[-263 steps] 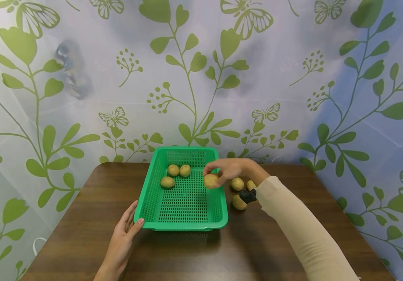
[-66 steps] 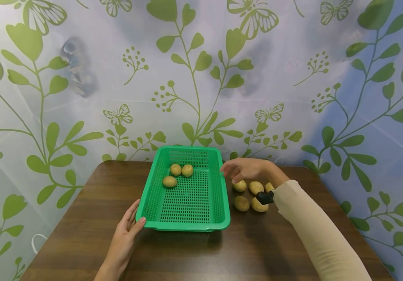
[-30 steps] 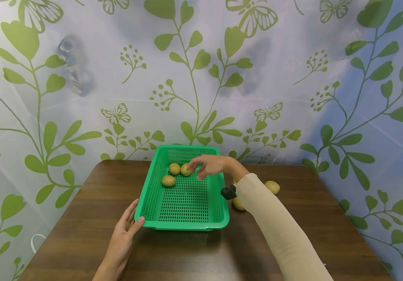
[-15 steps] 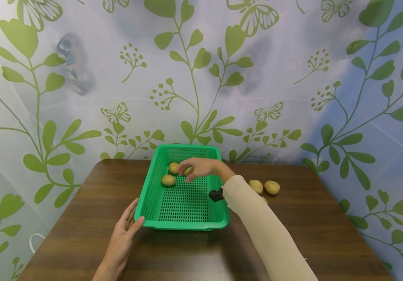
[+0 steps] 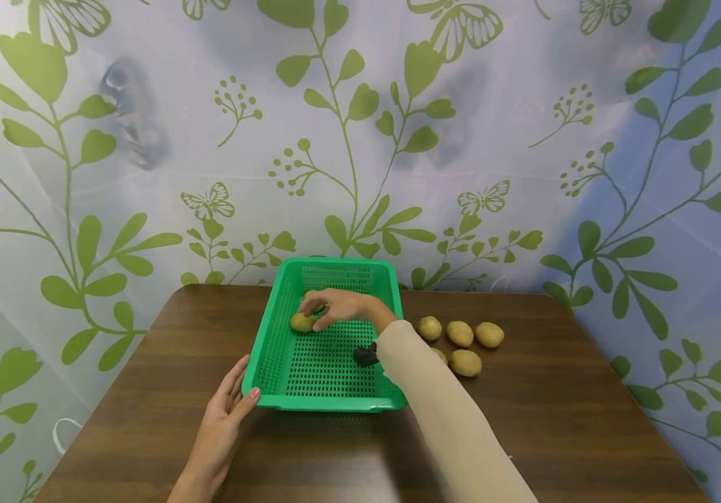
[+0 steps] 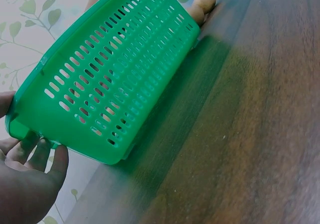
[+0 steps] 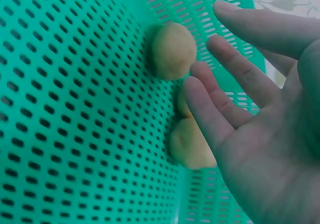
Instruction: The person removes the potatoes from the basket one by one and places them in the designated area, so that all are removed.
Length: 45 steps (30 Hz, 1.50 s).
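A green plastic basket (image 5: 325,403) sits on the table, and my left hand (image 5: 222,419) grips its near left corner, thumb over the rim and fingers tucked beneath it. In the left wrist view the fingertips (image 6: 59,156) curl under that rim. My right hand (image 5: 341,307) is inside the basket with fingers loosely spread and nothing held. It hovers beside one potato (image 5: 302,322), fingertips close to its upper side. The right wrist view shows that potato or its neighbour (image 7: 174,51) and another potato (image 7: 192,144), with a third partly hidden behind the fingers.
Several potatoes (image 5: 460,334) lie in a loose group on the table (image 5: 555,405), right of the basket; the right sleeve (image 5: 442,412) partly covers one. A black wrist device (image 5: 365,355) hangs under the right wrist. A leaf-patterned curtain (image 5: 241,175) stands behind the table.
Earlier my right hand held a potato at the basket's right side, then was empty above the table's potatoes. It has since moved left into the basket. My left hand keeps its hold.
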### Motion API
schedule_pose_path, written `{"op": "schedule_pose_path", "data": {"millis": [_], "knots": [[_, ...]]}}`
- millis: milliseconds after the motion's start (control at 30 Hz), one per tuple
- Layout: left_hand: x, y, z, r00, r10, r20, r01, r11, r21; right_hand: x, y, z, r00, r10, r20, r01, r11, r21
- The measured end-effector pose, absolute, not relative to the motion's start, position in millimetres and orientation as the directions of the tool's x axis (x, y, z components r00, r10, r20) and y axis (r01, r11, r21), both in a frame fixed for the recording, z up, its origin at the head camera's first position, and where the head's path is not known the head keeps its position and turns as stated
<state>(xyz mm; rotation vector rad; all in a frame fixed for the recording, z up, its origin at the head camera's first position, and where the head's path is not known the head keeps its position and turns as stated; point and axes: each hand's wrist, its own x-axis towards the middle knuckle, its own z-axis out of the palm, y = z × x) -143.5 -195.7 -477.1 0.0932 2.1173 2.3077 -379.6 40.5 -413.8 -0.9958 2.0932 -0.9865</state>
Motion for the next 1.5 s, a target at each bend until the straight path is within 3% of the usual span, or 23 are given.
{"op": "schedule_pose_path", "data": {"millis": [433, 700, 933, 1500], "knots": [[-145, -195, -478, -0.999, 0.042, 0.03, 0.027, -0.072, 0.997, -380, 31, -436, -0.637, -0.739, -0.22, -0.337, 0.524, -0.782], [-144, -193, -476, -0.999, 0.043, 0.032, 0.028, -0.076, 0.997, -384, 22, -448, -0.632, -0.735, -0.247, -0.411, 0.588, -0.697], [-144, -194, -477, -0.999, 0.036, 0.037, 0.034, -0.071, 0.997, -386, 17, -454, -0.639, -0.744, -0.197, -0.506, 0.599, -0.62], [-145, -194, -476, -0.999, 0.033, 0.041, 0.038, -0.078, 0.996, -381, 17, -447, -0.584, -0.782, -0.22, -0.522, 0.568, -0.636]]}}
